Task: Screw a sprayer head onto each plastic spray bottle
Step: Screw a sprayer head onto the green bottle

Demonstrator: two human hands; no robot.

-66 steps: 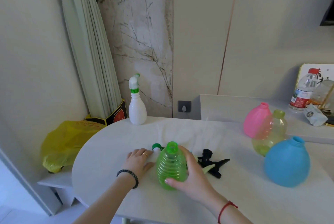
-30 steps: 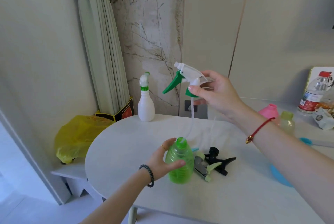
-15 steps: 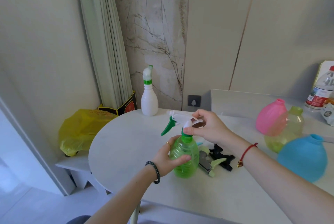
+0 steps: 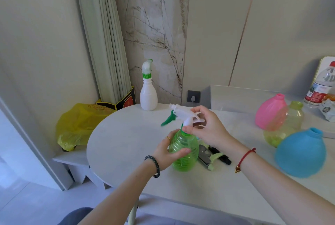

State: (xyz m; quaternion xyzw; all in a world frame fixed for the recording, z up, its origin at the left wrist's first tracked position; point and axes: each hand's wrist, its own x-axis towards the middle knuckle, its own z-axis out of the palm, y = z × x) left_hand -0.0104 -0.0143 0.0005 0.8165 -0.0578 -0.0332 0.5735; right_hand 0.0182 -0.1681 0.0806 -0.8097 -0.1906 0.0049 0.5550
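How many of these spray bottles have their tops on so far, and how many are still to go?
One looks done: the white bottle at the back carries a sprayer. In hand: the left hand steadies the green bottle while the right hand sets the white sprayer head on its neck. Left: the pink bottle, yellow-green bottle and blue bottle stand open; loose sprayer heads lie beside.
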